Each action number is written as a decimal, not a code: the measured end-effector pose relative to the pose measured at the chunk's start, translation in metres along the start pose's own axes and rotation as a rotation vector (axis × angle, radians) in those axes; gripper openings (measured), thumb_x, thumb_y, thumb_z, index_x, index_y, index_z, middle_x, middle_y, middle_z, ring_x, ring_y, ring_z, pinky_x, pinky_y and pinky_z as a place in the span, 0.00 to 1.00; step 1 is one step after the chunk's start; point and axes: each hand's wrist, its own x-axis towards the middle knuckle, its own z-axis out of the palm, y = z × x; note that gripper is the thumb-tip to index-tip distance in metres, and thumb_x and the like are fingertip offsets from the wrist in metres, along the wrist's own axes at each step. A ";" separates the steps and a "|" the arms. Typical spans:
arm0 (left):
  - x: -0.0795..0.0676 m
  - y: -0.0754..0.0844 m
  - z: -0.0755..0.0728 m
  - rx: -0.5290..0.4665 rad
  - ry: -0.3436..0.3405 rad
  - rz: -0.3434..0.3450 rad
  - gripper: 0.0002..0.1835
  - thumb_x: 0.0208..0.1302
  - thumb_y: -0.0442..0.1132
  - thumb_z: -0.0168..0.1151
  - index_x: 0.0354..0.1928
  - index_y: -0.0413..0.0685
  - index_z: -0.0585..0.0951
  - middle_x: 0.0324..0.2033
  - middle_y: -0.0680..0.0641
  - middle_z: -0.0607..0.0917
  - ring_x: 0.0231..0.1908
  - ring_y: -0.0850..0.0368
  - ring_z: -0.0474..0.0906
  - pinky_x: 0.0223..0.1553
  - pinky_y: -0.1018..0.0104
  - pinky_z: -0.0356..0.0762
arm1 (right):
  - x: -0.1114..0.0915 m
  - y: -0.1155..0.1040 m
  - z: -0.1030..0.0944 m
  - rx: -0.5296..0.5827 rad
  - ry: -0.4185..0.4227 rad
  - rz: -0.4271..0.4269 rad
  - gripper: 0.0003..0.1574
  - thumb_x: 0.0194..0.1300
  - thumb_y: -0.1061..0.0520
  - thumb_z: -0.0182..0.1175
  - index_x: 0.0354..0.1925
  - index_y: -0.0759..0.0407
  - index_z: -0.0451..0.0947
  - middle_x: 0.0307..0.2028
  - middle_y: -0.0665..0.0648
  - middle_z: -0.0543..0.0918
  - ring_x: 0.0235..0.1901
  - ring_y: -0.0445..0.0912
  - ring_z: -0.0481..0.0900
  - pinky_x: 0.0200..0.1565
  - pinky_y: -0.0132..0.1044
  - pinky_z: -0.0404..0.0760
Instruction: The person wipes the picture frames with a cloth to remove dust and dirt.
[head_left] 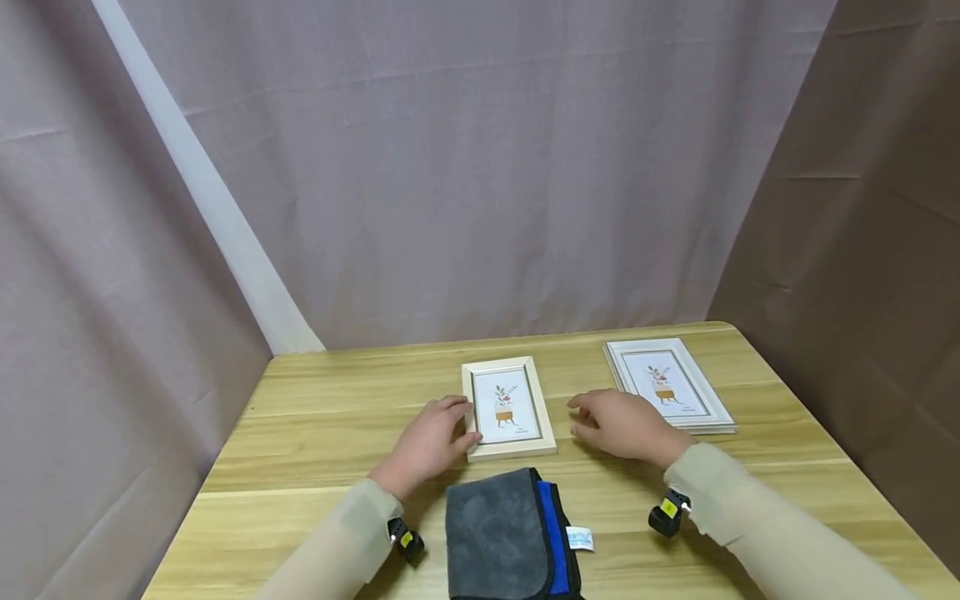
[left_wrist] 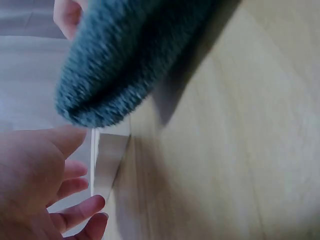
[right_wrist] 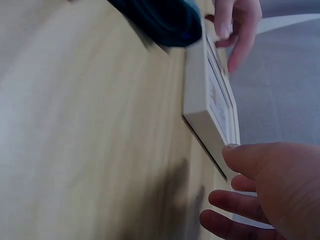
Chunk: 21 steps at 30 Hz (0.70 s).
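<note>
A cream picture frame (head_left: 510, 454) lies face up in the middle of the table, holding a print of a flower pot. My left hand (head_left: 433, 442) is at its left side, fingertips right at the edge and thumb tip overlapping the lower left corner. Loosely bent fingers (left_wrist: 96, 206) show beside the frame's side (left_wrist: 110, 155) in the left wrist view. Off the frame's right side hovers my right hand (head_left: 622, 423), its fingers relaxed and spread, with nothing in them. A folded grey cloth (head_left: 495, 533) with a blue inside lies in front of the frame.
To the right, a stack of white picture frames (head_left: 712, 408) lies near the table's back right corner, just beyond the right hand. Curtains (head_left: 510, 183) hang behind the wooden table (head_left: 322, 450) and at both sides. A white label (head_left: 580, 538) sticks out from the cloth.
</note>
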 end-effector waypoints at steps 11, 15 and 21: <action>0.004 -0.007 0.007 0.063 -0.027 -0.001 0.33 0.78 0.55 0.70 0.73 0.40 0.81 0.75 0.42 0.78 0.75 0.42 0.73 0.79 0.42 0.61 | -0.014 -0.002 0.007 -0.031 0.016 -0.033 0.22 0.71 0.49 0.75 0.57 0.58 0.88 0.38 0.46 0.89 0.35 0.39 0.85 0.37 0.45 0.86; 0.004 -0.009 0.007 0.057 -0.025 -0.011 0.33 0.78 0.55 0.70 0.73 0.40 0.80 0.76 0.42 0.77 0.75 0.41 0.72 0.78 0.42 0.63 | -0.016 -0.002 0.007 -0.040 0.009 -0.017 0.23 0.71 0.48 0.76 0.58 0.58 0.88 0.37 0.45 0.88 0.34 0.38 0.83 0.37 0.44 0.85; 0.002 -0.018 0.001 0.043 -0.034 -0.030 0.33 0.78 0.53 0.70 0.75 0.40 0.79 0.77 0.42 0.76 0.76 0.40 0.71 0.78 0.41 0.63 | -0.017 0.000 0.007 -0.048 0.009 -0.013 0.23 0.70 0.48 0.76 0.57 0.57 0.88 0.36 0.44 0.86 0.32 0.37 0.79 0.34 0.43 0.83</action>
